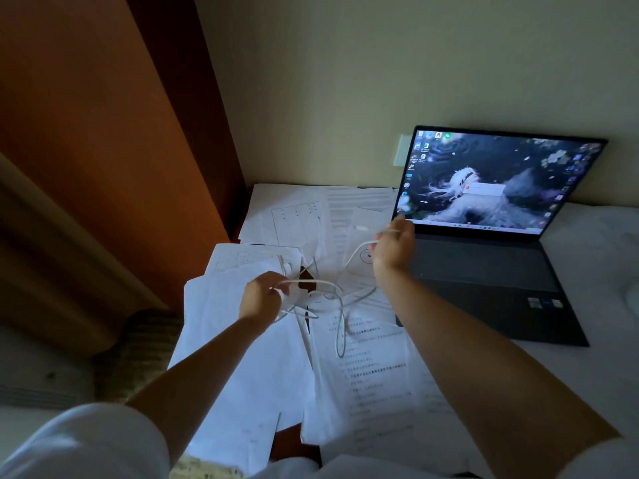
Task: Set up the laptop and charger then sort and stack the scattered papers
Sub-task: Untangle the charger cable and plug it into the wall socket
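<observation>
L hand [264, 292] + R hand [394, 248] pinch cable [340, 335] | over papers [242, 357] | laptop [484, 236] open, right | wall plate [403, 150] behind

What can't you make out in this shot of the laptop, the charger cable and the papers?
Head view only:
- Charger cable: its ends disappear inside the left hand and right hand, so the plug and the brick cannot be seen.
- Laptop: the dim light hides its keys and side ports.
- Papers: the print is too small and blurred to read.
- Wall plate: partly behind the screen, so I cannot tell if it is a socket.
</observation>
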